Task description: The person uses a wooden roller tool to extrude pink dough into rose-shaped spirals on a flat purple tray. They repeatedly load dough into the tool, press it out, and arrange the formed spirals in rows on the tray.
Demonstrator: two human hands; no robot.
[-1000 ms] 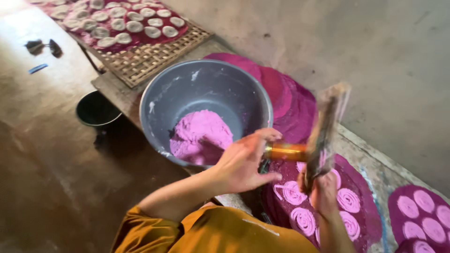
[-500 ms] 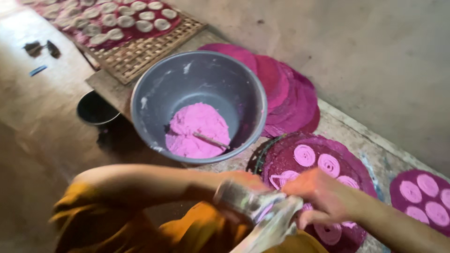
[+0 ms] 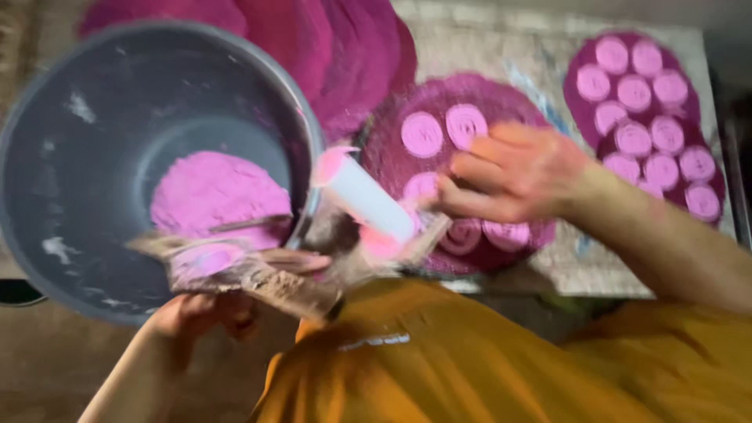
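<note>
Now nearer the grey basin [image 3: 94,117] of pink dough [image 3: 215,196], both hands: left hand [image 3: 207,313] clamped on brown press [image 3: 258,274], right hand [image 3: 513,172] gripping white cylinder [image 3: 368,200].

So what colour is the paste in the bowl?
Pink paste in a grey bowl; head view.

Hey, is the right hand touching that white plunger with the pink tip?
Touching. In the head view the fingertips of the right hand close on the lower end of the white plunger, with no gap between them, though the picture is motion-blurred.
</note>
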